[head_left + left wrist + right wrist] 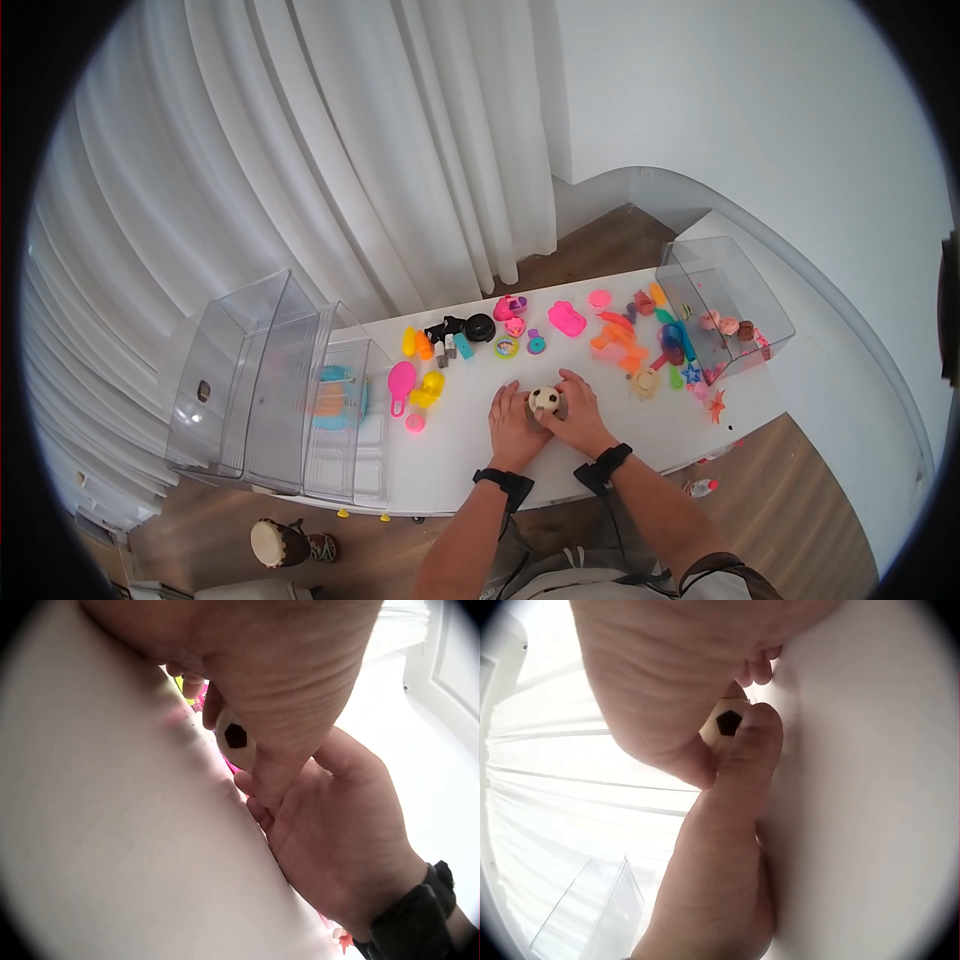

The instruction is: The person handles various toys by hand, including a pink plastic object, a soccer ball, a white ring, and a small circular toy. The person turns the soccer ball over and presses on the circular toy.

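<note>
A small cream toy soccer ball (545, 399) with black patches is held between both hands close over the white table (470, 470), near its front edge. My left hand (515, 430) grips it from the left, thumb against its near side. From the right, my right hand (583, 418) curls round it, its thumb meeting the left thumb. In the left wrist view one black patch of the soccer ball (235, 736) shows between the fingers. The right wrist view shows the soccer ball (726, 723) behind the thumbs, much of it hidden by the hands.
Toys lie behind the hands, including a pink toy brush (401, 385), yellow ducks (430, 388), a pink car shape (567, 318) and an orange starfish (717, 406). Clear plastic bins stand left (250, 400) and right (740, 290). A small drum (278, 543) is on the floor.
</note>
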`<action>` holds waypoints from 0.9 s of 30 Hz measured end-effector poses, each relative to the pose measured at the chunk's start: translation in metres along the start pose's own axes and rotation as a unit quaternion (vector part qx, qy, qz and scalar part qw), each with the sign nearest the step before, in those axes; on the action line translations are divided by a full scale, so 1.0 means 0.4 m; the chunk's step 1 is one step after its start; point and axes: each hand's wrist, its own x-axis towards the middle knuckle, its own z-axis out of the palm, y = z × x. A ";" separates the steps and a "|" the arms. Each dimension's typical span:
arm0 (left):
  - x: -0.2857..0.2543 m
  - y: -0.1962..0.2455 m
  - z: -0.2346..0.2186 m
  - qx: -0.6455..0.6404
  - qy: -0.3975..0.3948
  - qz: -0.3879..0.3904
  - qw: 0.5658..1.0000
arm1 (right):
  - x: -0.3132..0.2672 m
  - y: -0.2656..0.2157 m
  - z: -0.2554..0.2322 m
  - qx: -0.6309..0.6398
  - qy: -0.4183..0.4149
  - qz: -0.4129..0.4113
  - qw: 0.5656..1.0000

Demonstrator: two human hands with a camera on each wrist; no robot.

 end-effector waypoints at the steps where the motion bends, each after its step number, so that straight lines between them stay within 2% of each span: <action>1: 0.000 0.002 -0.001 0.000 0.000 0.000 1.000 | -0.004 0.031 0.018 0.025 -0.008 0.018 1.000; 5: 0.001 0.011 -0.004 -0.009 0.008 -0.005 1.000 | 0.003 0.030 0.004 0.102 -0.024 0.045 0.994; 9: 0.001 -0.005 0.004 0.002 -0.010 -0.007 1.000 | 0.003 -0.010 -0.005 0.041 0.010 0.018 0.999; 12: 0.001 0.004 -0.002 -0.013 -0.004 -0.008 1.000 | -0.001 0.027 0.006 0.034 -0.025 0.022 0.999; 14: 0.002 0.016 -0.009 -0.014 0.001 -0.011 1.000 | 0.005 0.043 0.008 0.115 -0.036 0.059 0.991; 15: 0.003 0.021 -0.012 -0.015 0.006 -0.012 1.000 | 0.001 0.047 0.014 0.115 -0.036 0.059 0.991; 17: 0.002 0.010 -0.003 -0.012 0.005 -0.008 1.000 | 0.003 0.023 0.012 0.074 0.015 0.038 0.996; 20: 0.002 0.012 -0.004 -0.004 0.009 0.000 1.000 | 0.000 0.001 -0.012 0.017 -0.031 0.004 0.999; 21: 0.002 0.016 -0.006 0.000 0.014 0.003 1.000 | 0.000 0.015 -0.007 0.017 -0.031 0.003 0.999; 23: 0.002 0.027 -0.015 -0.004 0.015 -0.002 1.000 | 0.002 0.039 0.003 0.103 -0.052 0.056 0.992; 27: 0.001 0.006 0.000 -0.006 0.018 0.001 1.000 | -0.001 -0.002 -0.010 0.084 -0.011 0.041 0.996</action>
